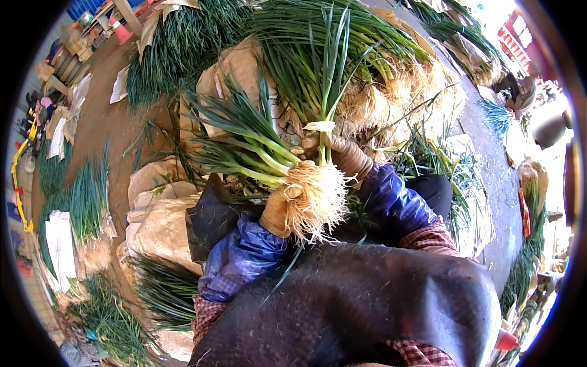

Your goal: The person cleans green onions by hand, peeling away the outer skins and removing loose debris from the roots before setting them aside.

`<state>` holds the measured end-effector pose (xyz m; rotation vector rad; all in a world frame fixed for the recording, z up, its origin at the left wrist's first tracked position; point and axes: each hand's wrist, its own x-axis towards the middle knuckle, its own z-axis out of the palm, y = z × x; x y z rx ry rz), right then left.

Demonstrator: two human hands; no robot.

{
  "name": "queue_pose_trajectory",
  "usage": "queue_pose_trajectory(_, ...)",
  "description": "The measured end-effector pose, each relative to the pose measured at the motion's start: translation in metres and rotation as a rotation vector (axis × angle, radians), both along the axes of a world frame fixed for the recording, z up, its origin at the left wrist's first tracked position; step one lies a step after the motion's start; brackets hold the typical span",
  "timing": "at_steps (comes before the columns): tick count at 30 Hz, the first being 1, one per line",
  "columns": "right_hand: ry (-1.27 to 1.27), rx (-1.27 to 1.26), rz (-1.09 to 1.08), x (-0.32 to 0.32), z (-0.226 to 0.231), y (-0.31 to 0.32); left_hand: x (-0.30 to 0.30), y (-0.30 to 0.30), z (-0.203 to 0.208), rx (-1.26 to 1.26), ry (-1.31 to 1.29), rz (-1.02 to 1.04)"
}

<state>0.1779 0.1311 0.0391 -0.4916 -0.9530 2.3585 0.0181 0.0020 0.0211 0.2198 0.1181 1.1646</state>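
Observation:
My left hand (276, 214), in a tan glove, is closed under a bunch of green onions (269, 153). The bunch's pale, stringy roots (315, 192) face right and hide most of the fingers; its green leaves fan out to the upper left. Just beyond those roots, my right hand (343, 151), gloved too, is closed around a green onion stalk (326, 116) whose leaves point away from me. Ahead of both hands lies a large heap of green onions (361, 43), with its roots (397, 98) toward the right.
A dark apron (361, 293) covers my lap. Tan sacks (162, 211) lie at my left, with loose leaves (165, 293) nearby. More onion bundles (177, 55) rest on the brown floor (101, 116). Scattered leaves (443, 162) lie at my right. A person (524, 88) is at the far right.

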Motion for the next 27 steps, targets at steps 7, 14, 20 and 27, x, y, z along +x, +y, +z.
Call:
queue_pose_trajectory(7,-0.44,0.073,-0.221,0.009,0.007,0.031,0.005,-0.009,0.013,-0.086,0.079,-0.117)
queue_pose_trajectory(14,-0.773,0.332,-0.315,-0.003,-0.017,0.062,0.007,-0.01,-0.005,-0.195,0.211,-0.11)
queue_pose_trajectory(20,-0.948,0.915,-0.43,0.012,0.008,0.025,0.006,-0.009,-0.004,-0.266,0.204,-0.072)
queue_pose_trajectory(27,-0.289,0.96,-0.299,0.031,0.065,-0.029,0.011,0.005,-0.007,-0.304,0.311,0.069)
